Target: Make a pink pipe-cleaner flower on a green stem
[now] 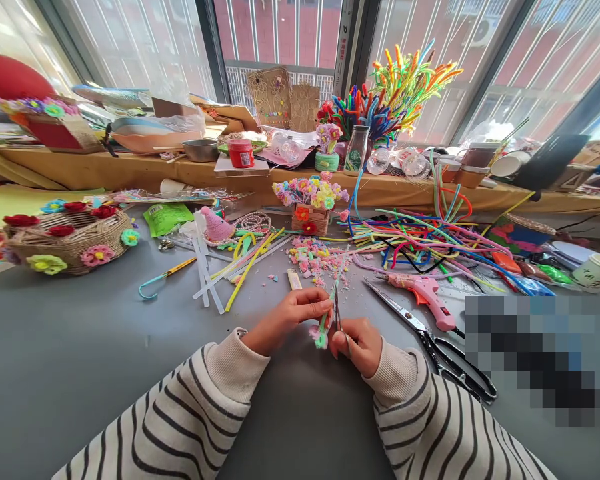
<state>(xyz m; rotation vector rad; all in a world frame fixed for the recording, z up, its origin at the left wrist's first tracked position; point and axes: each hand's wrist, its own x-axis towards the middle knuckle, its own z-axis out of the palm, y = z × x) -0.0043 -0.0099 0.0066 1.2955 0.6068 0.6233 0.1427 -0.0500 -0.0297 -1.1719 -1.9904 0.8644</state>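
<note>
Between the fingertips of my left hand (300,312) is a small pipe-cleaner flower (321,338) in pale green and pink, its fuzzy end hanging down. My right hand (361,345) grips a pair of small scissors (337,308). Their blades point up and away from me, right beside the flower and the left fingertips. Whether the blades touch the pipe cleaner cannot be made out. Just beyond both hands, fluffy pink, yellow and green clippings (316,262) lie scattered on the grey table (180,373).
To the right lie large black-handled scissors (420,327), a pink glue gun (430,298) and a heap of pipe cleaners (420,237). Glue sticks (203,277) and a crochet hook (165,277) lie left. Behind stand a flower-trimmed basket (70,243) and a flower pot (310,219).
</note>
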